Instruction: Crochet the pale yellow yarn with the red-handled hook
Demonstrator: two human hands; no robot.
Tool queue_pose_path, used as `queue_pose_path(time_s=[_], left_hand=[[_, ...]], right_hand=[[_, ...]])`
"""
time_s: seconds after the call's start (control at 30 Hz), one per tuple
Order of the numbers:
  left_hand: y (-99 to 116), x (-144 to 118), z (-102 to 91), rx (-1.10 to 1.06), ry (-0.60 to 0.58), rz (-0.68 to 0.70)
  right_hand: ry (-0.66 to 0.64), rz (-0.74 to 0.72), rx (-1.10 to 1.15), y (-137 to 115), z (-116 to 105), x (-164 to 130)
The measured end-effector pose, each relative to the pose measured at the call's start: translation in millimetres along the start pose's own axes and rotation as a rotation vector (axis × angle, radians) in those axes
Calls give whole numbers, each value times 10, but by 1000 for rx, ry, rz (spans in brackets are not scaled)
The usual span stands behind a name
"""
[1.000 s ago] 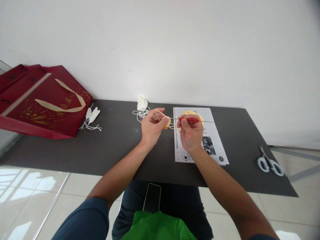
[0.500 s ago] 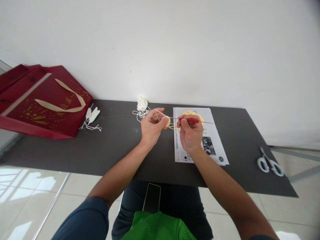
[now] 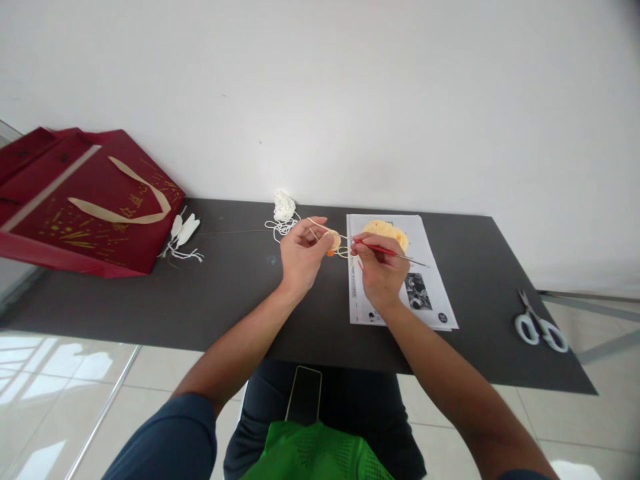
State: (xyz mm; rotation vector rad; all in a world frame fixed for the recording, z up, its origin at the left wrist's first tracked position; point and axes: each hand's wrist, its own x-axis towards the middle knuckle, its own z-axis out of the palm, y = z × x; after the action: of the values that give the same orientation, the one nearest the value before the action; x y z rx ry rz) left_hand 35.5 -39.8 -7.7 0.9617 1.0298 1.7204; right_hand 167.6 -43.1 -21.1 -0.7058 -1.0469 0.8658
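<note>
Over the middle of the dark tabletop [image 3: 150,307], the two hands work close together. The left hand [image 3: 300,257] has its fingers pinched on a small cream crochet piece [image 3: 335,241], with thin cream yarn [image 3: 320,227] running over one finger. An orange bit sits under the piece, but it is too small to tell what it is. The right hand [image 3: 381,272] has its fingers closed around a red crochet hook [image 3: 383,249]. The hook is tilted, with its thin metal end sticking out to the right over the paper, and its other end points toward the crochet piece. The hands are just beside each other, held a little above the tabletop.

Under the right hand lies a printed paper sheet [image 3: 430,293]. A yellow crochet round [image 3: 386,230] rests on the far end of the sheet. A white yarn ball [image 3: 284,205] sits near the wall, with loose loops beside it. A big red gift bag [image 3: 85,200] lies at the far left, with little white pieces [image 3: 185,232] next to it. White-handled scissors [image 3: 540,327] lie well apart at the right edge.
</note>
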Motion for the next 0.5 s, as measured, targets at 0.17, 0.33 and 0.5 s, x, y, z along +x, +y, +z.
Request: queue_pose_path(time_s=[0.17,0.33,0.5], left_hand=[[0,12,-2,28,46,1],[-14,29,4,-49,97,-27],[3,14,25,-103,106,-146]], right_hand=[[-52,-78,-108,-3,-20,-40],[-159,-180,-227,30,-71,-77],[-222,-244,-303,79,-94,-104]])
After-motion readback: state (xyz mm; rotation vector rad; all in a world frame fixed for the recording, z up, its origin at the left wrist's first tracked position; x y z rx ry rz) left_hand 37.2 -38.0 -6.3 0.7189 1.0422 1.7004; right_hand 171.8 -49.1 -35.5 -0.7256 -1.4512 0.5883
